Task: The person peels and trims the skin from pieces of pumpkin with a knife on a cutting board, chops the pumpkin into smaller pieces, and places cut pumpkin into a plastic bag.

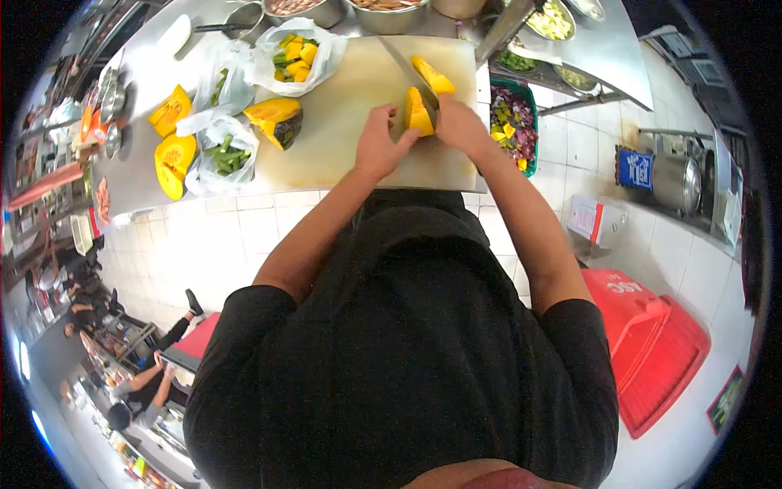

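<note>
Yellow pumpkin piece [419, 112], white cutting board [342, 114], 2 red bins [652, 350], black shirt [423, 350]

Over at four o'clock there's a red plastic bin [627, 326] — at three, a white box [584, 218] with a red stripe. Past two, a blue packet [634, 169] sits beside a steel pot [678, 184]; at eight, a co-worker [145, 393].
</note>
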`<control>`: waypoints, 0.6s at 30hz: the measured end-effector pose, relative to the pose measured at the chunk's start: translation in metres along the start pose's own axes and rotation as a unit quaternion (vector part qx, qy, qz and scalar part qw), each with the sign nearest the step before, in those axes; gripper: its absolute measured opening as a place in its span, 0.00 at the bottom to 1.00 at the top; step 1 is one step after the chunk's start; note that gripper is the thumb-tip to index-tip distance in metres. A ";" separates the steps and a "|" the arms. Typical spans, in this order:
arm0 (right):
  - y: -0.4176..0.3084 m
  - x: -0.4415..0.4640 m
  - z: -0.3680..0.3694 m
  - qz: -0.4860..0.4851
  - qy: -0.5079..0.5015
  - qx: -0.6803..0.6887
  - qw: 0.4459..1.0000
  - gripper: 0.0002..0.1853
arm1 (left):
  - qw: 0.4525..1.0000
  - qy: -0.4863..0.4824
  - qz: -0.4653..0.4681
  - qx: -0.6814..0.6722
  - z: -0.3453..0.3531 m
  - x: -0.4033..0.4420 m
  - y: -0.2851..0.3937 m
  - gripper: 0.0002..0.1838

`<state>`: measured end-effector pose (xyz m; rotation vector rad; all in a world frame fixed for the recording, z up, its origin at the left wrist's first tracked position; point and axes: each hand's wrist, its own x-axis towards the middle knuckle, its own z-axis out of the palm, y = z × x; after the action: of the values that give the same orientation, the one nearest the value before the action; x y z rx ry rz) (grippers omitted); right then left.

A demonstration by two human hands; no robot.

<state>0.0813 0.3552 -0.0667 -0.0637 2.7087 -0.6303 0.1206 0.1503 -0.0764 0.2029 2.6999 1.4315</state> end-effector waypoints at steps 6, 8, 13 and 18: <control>0.011 0.025 -0.012 -0.064 0.034 -0.014 0.997 0.14 | 0.993 0.015 0.034 0.110 0.008 0.001 0.026 0.40; 0.012 0.010 -0.010 -0.044 0.027 0.018 0.999 0.14 | 0.992 0.004 0.033 0.120 0.010 0.003 0.023 0.39; 0.016 -0.070 0.000 0.001 0.046 0.046 0.998 0.17 | 0.996 -0.008 0.038 0.085 0.005 0.003 0.018 0.36; 0.023 -0.134 0.012 0.023 0.068 0.113 0.991 0.25 | 0.998 -0.042 0.024 0.036 0.002 0.003 0.013 0.34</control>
<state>0.2115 0.3874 -0.0428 0.1013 2.7387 -0.9543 0.1188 0.1594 -0.0666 0.3261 2.6978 1.3072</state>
